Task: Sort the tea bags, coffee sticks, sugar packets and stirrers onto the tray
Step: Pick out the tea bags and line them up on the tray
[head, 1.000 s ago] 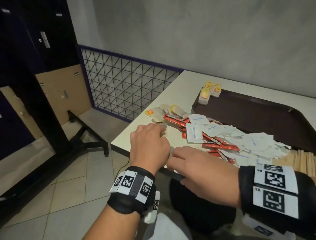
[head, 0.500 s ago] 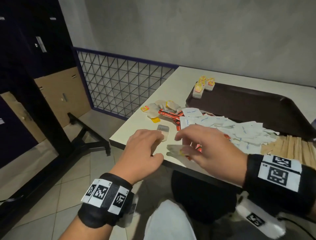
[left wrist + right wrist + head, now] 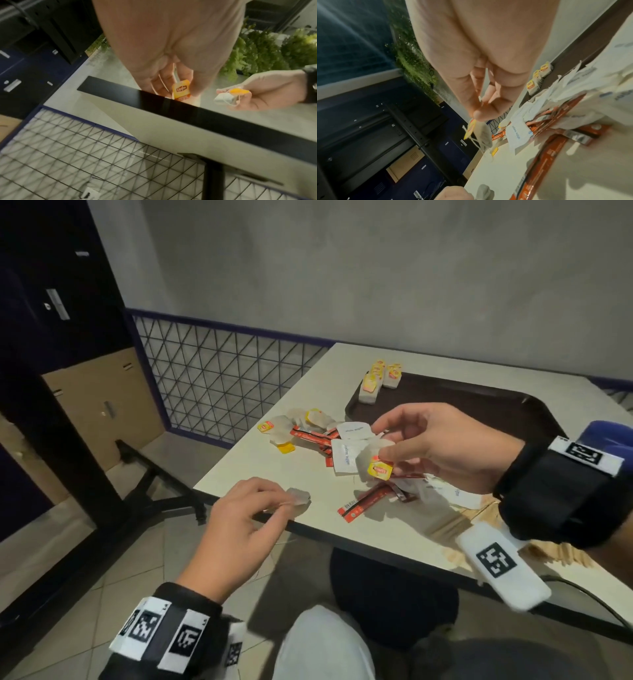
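Note:
My right hand is raised above the pile and pinches a tea bag by its yellow tag. In the right wrist view the bag dangles below my fingertips. At the table's front left edge, my left hand pinches a second tea bag, and its orange tag shows between my fingers in the left wrist view. The dark brown tray lies behind the pile, with three tea bags in its near left corner.
Mixed on the white table are red coffee sticks, white sugar packets and loose tea bags. Wooden stirrers lie under my right wrist. A wire grid fence stands left of the table.
My right hand has lifted a tea bag from the front edge up over the pile. My left hand stays at the front edge, holding the other tea bag.

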`<state>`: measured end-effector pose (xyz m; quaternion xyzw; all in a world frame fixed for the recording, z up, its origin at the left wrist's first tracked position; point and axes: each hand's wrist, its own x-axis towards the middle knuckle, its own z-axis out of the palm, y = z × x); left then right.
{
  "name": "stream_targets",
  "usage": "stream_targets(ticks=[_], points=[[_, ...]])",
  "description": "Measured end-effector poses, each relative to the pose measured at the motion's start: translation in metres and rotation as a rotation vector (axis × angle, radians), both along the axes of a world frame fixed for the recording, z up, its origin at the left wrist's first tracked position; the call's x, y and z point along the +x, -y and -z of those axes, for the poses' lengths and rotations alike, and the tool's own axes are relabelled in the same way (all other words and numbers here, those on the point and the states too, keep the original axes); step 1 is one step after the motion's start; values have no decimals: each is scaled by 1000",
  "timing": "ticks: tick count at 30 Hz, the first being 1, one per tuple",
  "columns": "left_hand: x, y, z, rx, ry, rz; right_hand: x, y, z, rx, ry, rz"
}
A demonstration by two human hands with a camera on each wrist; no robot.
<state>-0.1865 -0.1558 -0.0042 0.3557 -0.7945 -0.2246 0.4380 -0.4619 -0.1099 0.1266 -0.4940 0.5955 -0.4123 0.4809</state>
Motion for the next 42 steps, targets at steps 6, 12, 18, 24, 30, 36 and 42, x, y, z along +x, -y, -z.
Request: stream_targets(ticks=[6,12,18,24,30,36,42], points=[[-50,2,-27,349,-369,65,-6,-11,-9,33,-59,-172],[-105,0,-42,574,-466,195,-19,-16,-17,-7,-297,-328],[-128,-9,-39,677,-509,295,-26,-19,-12,-81,-676,-289],[-132,-9,-30,633,-499,274,-27,-24,1,-144,-863,-242],[-135,-8,-26,518,-380,311,-24,-26,4,-196,-909,-269],[-136,-12,-24,509,-331,352,-21,-25,7,-233,-984,-287],[-134,-8,-20,514,-404,317,-27,-31,12,-184,-852,-100]])
